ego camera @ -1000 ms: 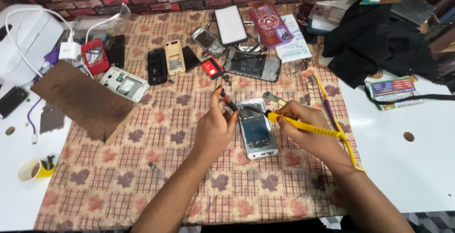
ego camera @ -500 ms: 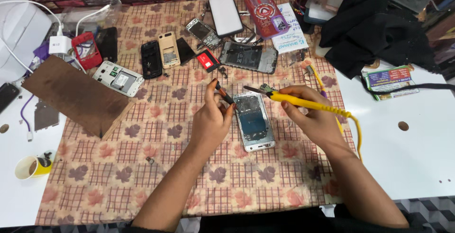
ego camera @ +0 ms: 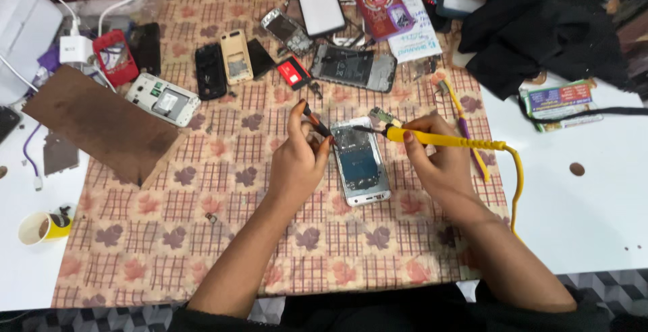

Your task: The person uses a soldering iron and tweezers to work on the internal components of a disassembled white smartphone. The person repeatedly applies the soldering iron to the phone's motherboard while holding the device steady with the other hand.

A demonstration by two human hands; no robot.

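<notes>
Moved: yellow soldering iron (ego camera: pixel 445 140) nearer phone (ego camera: pixel 361 162) | right hand (ego camera: pixel 435 160) grips it | left hand (ego camera: pixel 300 160) pinches, seemingly, tweezers (ego camera: pixel 316 121) | checked tablecloth (ego camera: pixel 223 237)

Two hands are at work over the desk (ego camera: pixel 594 210): the left hand (ego camera: pixel 297 163) and the right hand (ego camera: pixel 432 160). One opened silver phone (ego camera: pixel 361 163) lies between them. One yellow soldering iron (ego camera: pixel 445 140) is in the right grip, and one small dark tool (ego camera: pixel 316 121) in the left. One patterned cloth (ego camera: pixel 223 237) covers the middle. One brown board (ego camera: pixel 98 123) lies at the left, beside one white phone body (ego camera: pixel 162 99) and one red phone (ego camera: pixel 115 57). One yellow cup (ego camera: pixel 44 227) sits at the near left. One black garment (ego camera: pixel 540 28) lies at the far right. Further phone shells and parts crowd the far edge; their exact count cannot be told.
</notes>
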